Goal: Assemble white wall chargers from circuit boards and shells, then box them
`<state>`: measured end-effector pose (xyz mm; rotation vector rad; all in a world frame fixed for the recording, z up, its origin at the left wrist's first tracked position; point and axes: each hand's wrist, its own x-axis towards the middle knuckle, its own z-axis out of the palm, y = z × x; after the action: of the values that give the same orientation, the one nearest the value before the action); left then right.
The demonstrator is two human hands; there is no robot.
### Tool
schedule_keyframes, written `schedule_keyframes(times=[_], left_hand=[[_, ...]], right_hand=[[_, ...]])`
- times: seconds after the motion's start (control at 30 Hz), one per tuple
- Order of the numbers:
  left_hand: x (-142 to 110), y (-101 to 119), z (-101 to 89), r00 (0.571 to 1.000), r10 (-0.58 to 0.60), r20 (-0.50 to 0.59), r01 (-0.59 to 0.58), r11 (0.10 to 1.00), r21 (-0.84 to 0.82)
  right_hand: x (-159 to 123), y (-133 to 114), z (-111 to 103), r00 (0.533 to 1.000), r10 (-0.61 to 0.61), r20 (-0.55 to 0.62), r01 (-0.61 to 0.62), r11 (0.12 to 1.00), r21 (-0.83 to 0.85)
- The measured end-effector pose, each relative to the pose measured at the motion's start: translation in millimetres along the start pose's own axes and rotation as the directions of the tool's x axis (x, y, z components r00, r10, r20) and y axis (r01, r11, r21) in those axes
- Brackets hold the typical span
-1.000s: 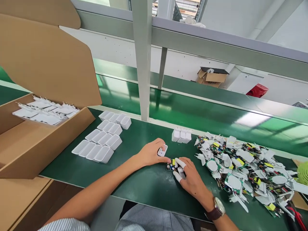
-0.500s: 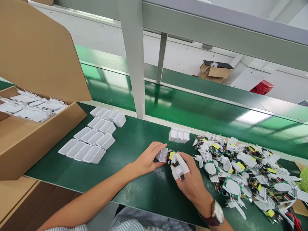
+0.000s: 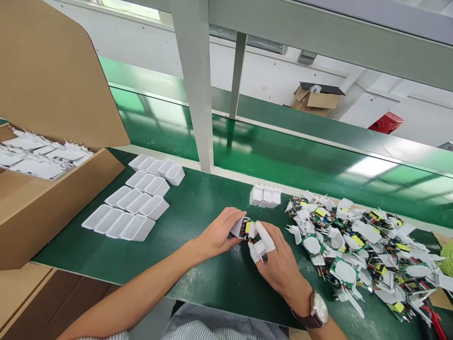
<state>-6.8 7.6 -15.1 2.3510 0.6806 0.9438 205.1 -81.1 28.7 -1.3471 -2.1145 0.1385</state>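
My left hand (image 3: 223, 232) is closed around a white plastic case (image 3: 237, 228), its mouth turned toward the right. My right hand (image 3: 274, 257), with white covers on its fingertips, grips a charger circuit board (image 3: 249, 230) with a yellow part and a white plug end. The board's left portion sits inside the mouth of the case; how deep it goes is hidden. Rows of white cases (image 3: 131, 202) stand open on the left of the table. Three more white cases (image 3: 265, 196) stand upright behind my hands. On the right spreads a heap of circuit boards (image 3: 348, 257) with white plug parts.
An open cardboard box (image 3: 63, 198) with bagged white parts stands at the far left. A grey metal post (image 3: 198, 94) rises from the table's back edge, with a green conveyor (image 3: 300, 156) behind it. Red-handled pliers (image 3: 434, 321) lie at the lower right corner.
My right hand has moved slightly left, and the circuit board has gone further into the white case. The left hand stays almost in place. The whole view has shifted a little.
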Motion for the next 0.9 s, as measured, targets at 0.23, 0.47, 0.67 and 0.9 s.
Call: schedule_keyframes(times=[0.23, 0.47, 0.67, 0.9], left_hand=[[-2, -1, 1.5, 1.000, 0.014, 0.004, -0.014, 1.000, -0.004], [0, 1, 0.0, 0.999, 0.033, -0.005, -0.033, 0.999, -0.001], [1, 2, 0.4, 0.999, 0.030, -0.032, -0.030, 1.000, 0.010], [-1, 1, 3.7, 0.998, 0.014, -0.063, -0.013, 1.000, 0.009]], right_hand=[[3, -2, 3, 1.000, 0.025, 0.013, -0.025, 0.999, -0.044], [5, -2, 4, 1.000, 0.000, 0.020, 0.002, 0.998, -0.062], [7, -1, 3, 0.999, 0.012, 0.037, -0.010, 0.998, -0.055], [11, -2, -2, 0.998, 0.033, 0.058, -0.031, 0.999, -0.040]])
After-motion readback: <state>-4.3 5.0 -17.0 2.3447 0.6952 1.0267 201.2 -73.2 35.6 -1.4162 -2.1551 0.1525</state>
